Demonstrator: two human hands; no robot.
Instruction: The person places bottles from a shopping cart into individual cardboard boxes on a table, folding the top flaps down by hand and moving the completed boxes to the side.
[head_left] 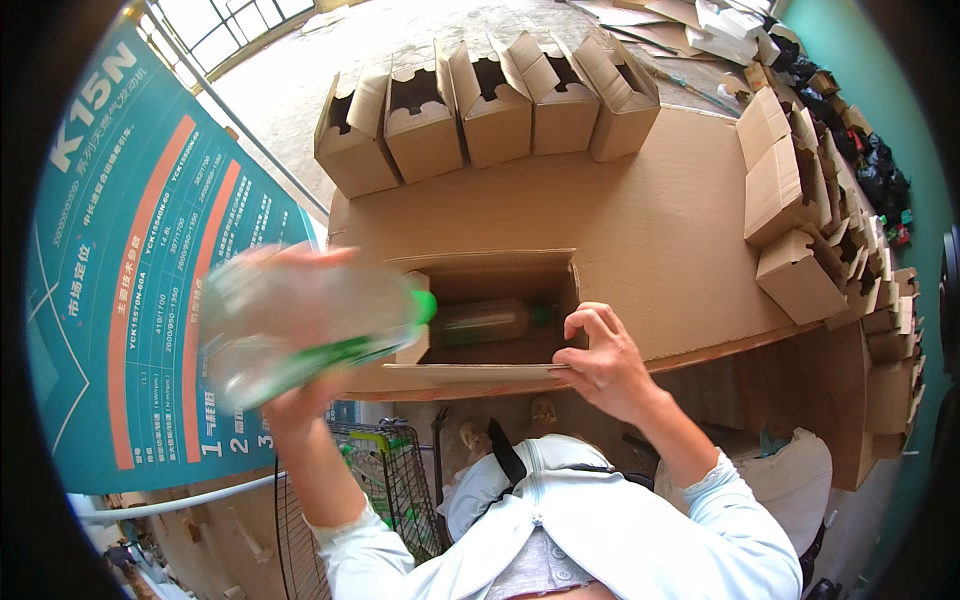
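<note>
My left hand (305,398) is wrapped round a clear plastic bottle (310,305) with a green cap, raised at the left of an open cardboard box (500,268). Motion smears it, and I cannot tell whether a second bottle is in the grip. Inside the box lies another clear bottle (485,322) on its side, with green at its right end. My right hand (607,362) is at the box's near right corner, its fingers curled and the thumb and fingertips against the cardboard edge.
Several open cartons (490,110) stand in a row along the far side of the cardboard-covered table (670,240). More cartons (790,200) are stacked at the right. A teal printed banner (150,280) rises at the left. A wire basket (395,480) with green-marked bottles stands below the table's near edge.
</note>
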